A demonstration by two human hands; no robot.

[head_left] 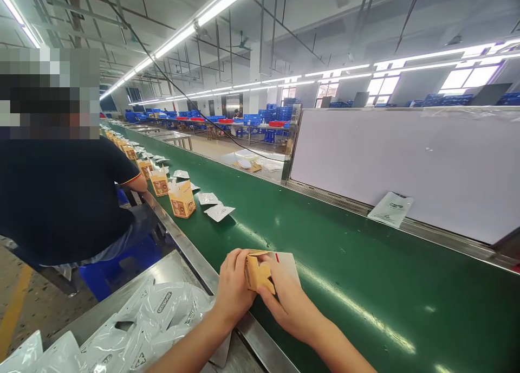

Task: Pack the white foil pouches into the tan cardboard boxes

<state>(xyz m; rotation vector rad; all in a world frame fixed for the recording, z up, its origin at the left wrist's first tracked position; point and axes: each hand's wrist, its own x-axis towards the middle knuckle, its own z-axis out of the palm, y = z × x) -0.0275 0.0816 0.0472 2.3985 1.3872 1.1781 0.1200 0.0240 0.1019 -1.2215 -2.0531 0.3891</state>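
Just above the near edge of a green conveyor belt [345,275], both hands hold one small yellow-orange carton [257,272]. My left hand [234,286] is wrapped round the carton's left side. My right hand [282,297] has its thumb and fingers on the flaps at the carton's right end. A whitish flat panel [289,264] with a small red mark sticks out behind my right fingers; whether it belongs to the carton I cannot tell. Silvery-white sachets [162,302] lie heaped on the metal table at the lower left.
Open yellow cartons [182,199] stand in a row along the belt's left side, with white sachets [220,212] beside them. A person in a dark shirt [60,199] sits at the left. One pouch [391,209] leans at the far rail, below a white panel [398,161].
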